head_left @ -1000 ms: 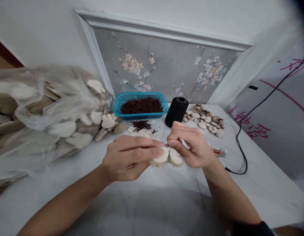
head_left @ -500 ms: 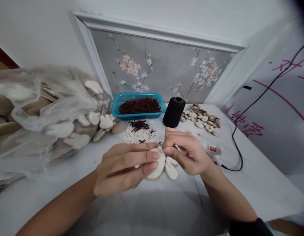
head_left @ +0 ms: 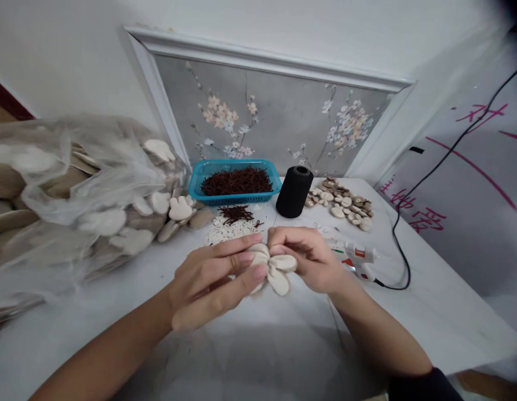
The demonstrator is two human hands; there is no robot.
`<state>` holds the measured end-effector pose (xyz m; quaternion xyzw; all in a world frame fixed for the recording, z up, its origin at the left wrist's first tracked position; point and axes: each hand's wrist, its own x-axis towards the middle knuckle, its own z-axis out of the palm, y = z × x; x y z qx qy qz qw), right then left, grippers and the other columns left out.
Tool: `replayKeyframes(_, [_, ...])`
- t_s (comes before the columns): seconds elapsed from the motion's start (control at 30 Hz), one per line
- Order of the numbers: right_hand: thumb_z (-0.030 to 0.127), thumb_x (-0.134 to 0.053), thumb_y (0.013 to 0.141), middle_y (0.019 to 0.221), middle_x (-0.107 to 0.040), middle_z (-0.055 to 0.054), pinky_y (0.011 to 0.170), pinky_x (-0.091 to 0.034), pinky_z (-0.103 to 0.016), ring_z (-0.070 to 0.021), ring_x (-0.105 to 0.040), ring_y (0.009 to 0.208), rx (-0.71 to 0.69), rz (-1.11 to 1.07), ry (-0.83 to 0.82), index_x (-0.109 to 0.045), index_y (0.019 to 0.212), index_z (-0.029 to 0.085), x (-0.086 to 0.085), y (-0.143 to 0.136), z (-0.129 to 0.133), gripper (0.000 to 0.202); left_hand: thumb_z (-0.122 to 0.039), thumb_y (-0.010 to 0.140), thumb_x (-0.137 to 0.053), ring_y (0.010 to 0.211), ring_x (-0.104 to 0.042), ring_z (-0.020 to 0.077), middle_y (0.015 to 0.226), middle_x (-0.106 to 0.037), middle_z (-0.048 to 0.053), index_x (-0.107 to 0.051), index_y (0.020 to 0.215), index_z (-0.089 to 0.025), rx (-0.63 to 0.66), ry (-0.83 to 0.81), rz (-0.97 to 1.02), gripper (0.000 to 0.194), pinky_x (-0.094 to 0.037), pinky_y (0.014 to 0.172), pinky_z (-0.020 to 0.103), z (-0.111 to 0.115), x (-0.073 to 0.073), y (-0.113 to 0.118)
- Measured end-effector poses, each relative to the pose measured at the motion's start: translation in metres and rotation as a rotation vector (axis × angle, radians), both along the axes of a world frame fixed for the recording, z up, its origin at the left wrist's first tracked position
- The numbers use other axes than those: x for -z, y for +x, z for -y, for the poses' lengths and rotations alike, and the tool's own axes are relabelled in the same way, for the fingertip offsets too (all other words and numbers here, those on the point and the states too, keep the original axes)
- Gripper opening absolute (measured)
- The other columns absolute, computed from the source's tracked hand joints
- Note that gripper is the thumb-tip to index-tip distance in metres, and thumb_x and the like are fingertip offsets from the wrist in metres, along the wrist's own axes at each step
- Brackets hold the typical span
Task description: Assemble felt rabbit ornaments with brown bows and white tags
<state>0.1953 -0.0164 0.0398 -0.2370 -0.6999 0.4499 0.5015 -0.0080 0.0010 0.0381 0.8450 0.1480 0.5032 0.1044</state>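
Observation:
My left hand [head_left: 216, 281] grips the round part of a cream fabric bunny-shaped piece [head_left: 280, 273], its ears pointing right. The fingers of my right hand [head_left: 306, 256] are pinched at the narrow, gathered place between the round part and the ears; a thread there is too fine to make out now. Behind my hands stands a black thread cone [head_left: 294, 192]. Just beyond my left hand lie a small heap of dark brown bows [head_left: 235, 214] and a spread of small white pieces [head_left: 229, 230] on the white table [head_left: 429, 317].
A blue basket [head_left: 235, 197] of brown bows stands at the back. Clear plastic bags [head_left: 74, 223] of fabric pieces fill the left. Finished-looking small pieces [head_left: 350, 206] lie back right, near a glue gun [head_left: 361, 270] with a black cable [head_left: 403, 245].
The fabric piece has shifted slightly left and its ears have spread apart. My right hand has moved left and down against the gathered place. More of the glue gun shows.

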Motion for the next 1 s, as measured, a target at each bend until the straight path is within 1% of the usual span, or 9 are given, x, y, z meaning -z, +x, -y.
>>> replayKeyframes(0.1, [0.042,-0.054,0.09,0.065,-0.045,0.003,0.05,-0.034,-0.021,-0.0084,-0.039,0.055,0.012,-0.097,-0.037,-0.05,0.074,0.018,0.007,-0.009,0.001,0.03,-0.018,0.08,-0.069,0.095,-0.069,0.0247,0.089,-0.072,0.005,-0.058,0.122,-0.024,0.022,0.185,-0.033,0.044,-0.065,0.067,0.029,-0.008,0.001,0.002])
replayKeyframes(0.23, [0.035,-0.046,0.095,0.064,-0.044,0.003,0.051,-0.033,-0.021,-0.0091,-0.039,0.056,0.35,-0.034,0.095,-0.049,0.076,0.019,0.014,-0.02,0.003,0.025,-0.013,0.073,-0.073,0.072,-0.069,0.016,0.081,-0.071,-0.001,-0.062,0.104,-0.025,-0.218,0.26,0.075,0.035,-0.06,0.057,0.024,-0.012,-0.001,0.021])
replayKeyframes(0.33, [0.022,-0.043,0.094,0.064,-0.045,0.002,0.055,-0.035,-0.024,-0.0106,-0.041,0.058,0.587,0.117,0.327,-0.047,0.074,0.018,0.018,-0.023,0.001,0.02,-0.016,0.074,-0.07,0.054,-0.059,0.0098,0.071,-0.067,-0.003,-0.063,0.088,-0.023,-0.313,0.083,0.075,0.018,-0.052,0.047,0.022,-0.012,-0.004,0.032])
replayKeyframes(0.47, [0.014,-0.047,0.089,0.065,-0.051,-0.002,0.058,-0.033,-0.029,-0.0138,-0.039,0.06,0.709,0.393,0.702,-0.048,0.075,0.018,0.02,-0.02,-0.005,0.014,-0.021,0.073,-0.07,0.058,-0.058,0.0102,0.065,-0.063,-0.003,-0.065,0.075,-0.02,-0.282,-0.312,0.007,0.005,-0.049,0.047,0.019,-0.016,-0.009,0.034])
replayKeyframes(0.57, [0.012,-0.046,0.09,0.069,-0.054,-0.003,0.059,-0.035,-0.03,-0.0147,-0.042,0.063,0.702,0.459,0.704,-0.049,0.078,0.018,0.017,-0.014,-0.007,0.013,-0.023,0.071,-0.071,0.059,-0.061,0.0113,0.067,-0.067,-0.001,-0.067,0.073,-0.017,-0.187,-0.558,-0.001,0.008,-0.051,0.048,0.018,-0.021,-0.012,0.034])
replayKeyframes(0.7, [0.022,-0.041,0.095,0.074,-0.05,-0.002,0.065,-0.04,-0.031,-0.0145,-0.048,0.069,0.752,0.178,0.589,-0.049,0.084,0.02,0.01,-0.007,-0.007,0.014,-0.033,0.071,-0.074,0.059,-0.066,0.0146,0.068,-0.069,0.0,-0.065,0.08,-0.016,-0.051,-0.805,0.052,0.021,-0.055,0.051,0.022,-0.021,-0.015,0.035])
replayKeyframes(0.83, [0.042,-0.058,0.086,0.096,-0.055,-0.005,0.072,-0.049,-0.031,-0.0169,-0.056,0.088,0.654,0.067,0.345,-0.048,0.111,0.022,0.009,-0.003,-0.009,0.034,-0.028,0.073,-0.074,0.063,-0.068,0.0142,0.073,-0.071,0.0,-0.062,0.081,-0.018,-0.114,-0.605,0.166,0.018,-0.057,0.054,0.022,-0.019,-0.008,0.033])
replayKeyframes(0.93, [0.033,-0.066,0.082,0.103,-0.063,-0.005,0.076,-0.052,-0.03,-0.0162,-0.061,0.091,0.428,0.163,0.29,-0.053,0.113,0.022,0.011,-0.001,-0.011,0.035,-0.018,0.076,-0.071,0.081,-0.069,0.0165,0.09,-0.072,0.002,-0.063,0.091,-0.022,-0.094,-0.257,0.204,0.017,-0.06,0.07,0.028,-0.02,0.001,0.028])
replayKeyframes(1.0, [0.026,-0.063,0.085,0.103,-0.067,-0.005,0.076,-0.054,-0.03,-0.016,-0.064,0.091,0.412,0.154,0.379,-0.058,0.11,0.023,0.012,0.001,-0.012,0.026,-0.011,0.075,-0.069,0.091,-0.068,0.0186,0.099,-0.071,0.003,-0.062,0.097,-0.023,-0.013,-0.062,0.183,0.026,-0.059,0.078,0.032,-0.021,0.003,0.025])
